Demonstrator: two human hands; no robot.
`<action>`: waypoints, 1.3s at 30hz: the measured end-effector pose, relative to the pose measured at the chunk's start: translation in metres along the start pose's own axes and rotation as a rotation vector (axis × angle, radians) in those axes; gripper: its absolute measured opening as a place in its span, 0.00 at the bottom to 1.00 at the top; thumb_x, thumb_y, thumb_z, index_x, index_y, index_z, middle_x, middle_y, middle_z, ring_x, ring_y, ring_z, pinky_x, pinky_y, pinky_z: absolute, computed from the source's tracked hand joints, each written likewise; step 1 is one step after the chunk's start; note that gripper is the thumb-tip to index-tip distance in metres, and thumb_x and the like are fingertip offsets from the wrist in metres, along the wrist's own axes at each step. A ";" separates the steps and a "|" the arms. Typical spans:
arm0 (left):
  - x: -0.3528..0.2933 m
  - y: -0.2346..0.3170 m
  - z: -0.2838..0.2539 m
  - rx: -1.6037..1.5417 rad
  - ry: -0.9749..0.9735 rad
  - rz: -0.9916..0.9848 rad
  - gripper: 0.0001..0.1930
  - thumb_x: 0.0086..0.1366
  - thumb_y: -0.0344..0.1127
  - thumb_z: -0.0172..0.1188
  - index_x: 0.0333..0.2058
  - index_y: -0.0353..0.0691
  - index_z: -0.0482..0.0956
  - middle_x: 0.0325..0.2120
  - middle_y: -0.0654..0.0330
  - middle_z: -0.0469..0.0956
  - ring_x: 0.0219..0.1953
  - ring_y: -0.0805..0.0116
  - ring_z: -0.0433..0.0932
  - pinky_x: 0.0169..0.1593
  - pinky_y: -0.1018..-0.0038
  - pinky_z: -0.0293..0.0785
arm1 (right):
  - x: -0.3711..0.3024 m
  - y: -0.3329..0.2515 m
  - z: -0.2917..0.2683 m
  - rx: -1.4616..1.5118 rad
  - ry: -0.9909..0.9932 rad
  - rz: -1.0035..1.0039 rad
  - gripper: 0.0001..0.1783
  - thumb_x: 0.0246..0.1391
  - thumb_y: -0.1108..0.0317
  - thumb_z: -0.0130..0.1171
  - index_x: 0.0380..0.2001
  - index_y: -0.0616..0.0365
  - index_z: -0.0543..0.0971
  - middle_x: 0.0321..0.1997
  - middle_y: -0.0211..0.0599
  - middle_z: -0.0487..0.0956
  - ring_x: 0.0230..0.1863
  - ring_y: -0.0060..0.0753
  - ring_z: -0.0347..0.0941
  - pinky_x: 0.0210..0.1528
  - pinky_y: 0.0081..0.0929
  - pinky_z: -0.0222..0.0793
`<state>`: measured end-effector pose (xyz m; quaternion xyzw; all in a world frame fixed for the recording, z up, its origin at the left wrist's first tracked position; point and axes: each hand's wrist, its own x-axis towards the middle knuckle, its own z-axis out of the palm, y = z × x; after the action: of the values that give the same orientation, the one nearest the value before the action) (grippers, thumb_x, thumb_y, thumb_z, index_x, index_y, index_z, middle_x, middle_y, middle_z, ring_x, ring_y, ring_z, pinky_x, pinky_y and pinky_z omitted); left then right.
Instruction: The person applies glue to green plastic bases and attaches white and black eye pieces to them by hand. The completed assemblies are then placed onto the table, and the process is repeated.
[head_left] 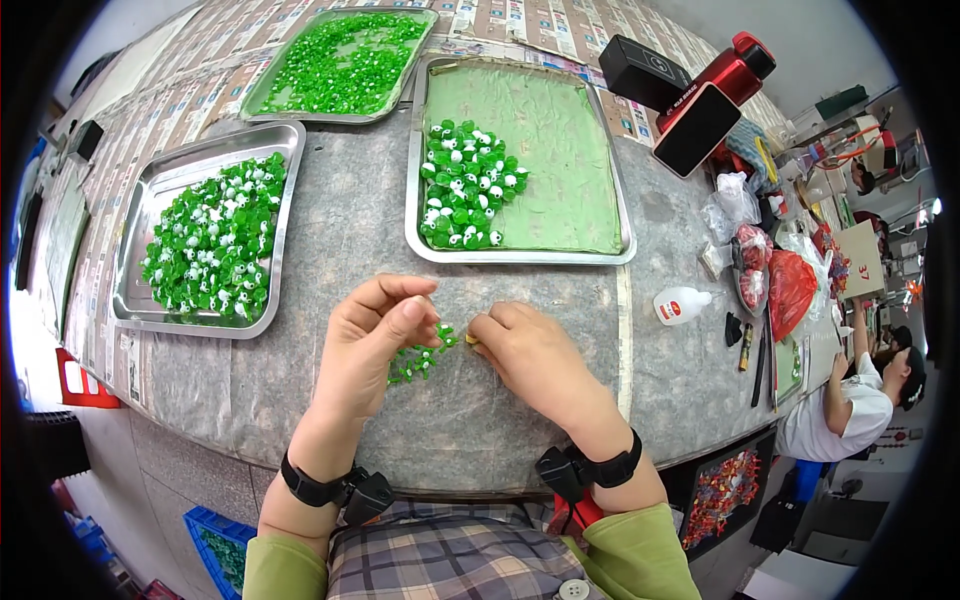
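My left hand (372,335) is raised over the grey table covering, fingers curled and thumb drawn in toward them. Whatever it may hold is too small or hidden to name. Opposite it, my right hand (530,355) is closed in a pinch near the table, with a tiny yellowish spot at its fingertips that I cannot identify. Between the hands, partly behind my left hand, lies a small group of little green plastic pieces (425,362). Just beyond is a green-lined metal tray (565,170), with green beads with white eye-like parts (468,185) heaped on its left side.
A metal tray (128,285) of green-and-white beads stands at left; another (250,105) with small green pieces is at the back. At right are a phone (697,130), red bottle (735,72), black box (642,72), white glue bottle (682,305) and bags. A person (850,415) sits far right.
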<state>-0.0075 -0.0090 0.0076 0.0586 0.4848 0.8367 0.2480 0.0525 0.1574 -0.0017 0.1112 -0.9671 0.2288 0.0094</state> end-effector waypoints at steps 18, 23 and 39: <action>-0.004 -0.014 0.012 -0.198 -0.233 -0.440 0.12 0.54 0.33 0.53 0.37 0.36 0.69 0.27 0.62 0.72 0.30 0.75 0.73 0.34 0.80 0.72 | -0.003 -0.017 -0.027 0.653 0.274 0.035 0.05 0.41 0.72 0.54 0.24 0.59 0.70 0.20 0.32 0.66 0.21 0.27 0.61 0.22 0.21 0.57; -0.002 -0.025 0.008 -0.338 -0.239 -0.406 0.06 0.54 0.32 0.53 0.29 0.38 0.69 0.25 0.61 0.72 0.27 0.74 0.73 0.31 0.80 0.73 | -0.005 -0.018 -0.031 0.595 0.392 0.013 0.04 0.40 0.73 0.54 0.23 0.59 0.70 0.19 0.33 0.65 0.19 0.26 0.60 0.21 0.19 0.56; -0.002 -0.018 0.006 -0.246 -0.041 -0.204 0.07 0.53 0.31 0.54 0.30 0.37 0.71 0.24 0.58 0.74 0.24 0.74 0.73 0.29 0.80 0.74 | -0.111 0.127 -0.060 0.540 0.627 0.833 0.27 0.37 0.68 0.61 0.44 0.61 0.65 0.38 0.36 0.70 0.40 0.23 0.64 0.42 0.18 0.58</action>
<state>0.0031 0.0018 -0.0039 -0.0046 0.3769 0.8588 0.3469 0.1311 0.3187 -0.0114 -0.3528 -0.7878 0.4733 0.1758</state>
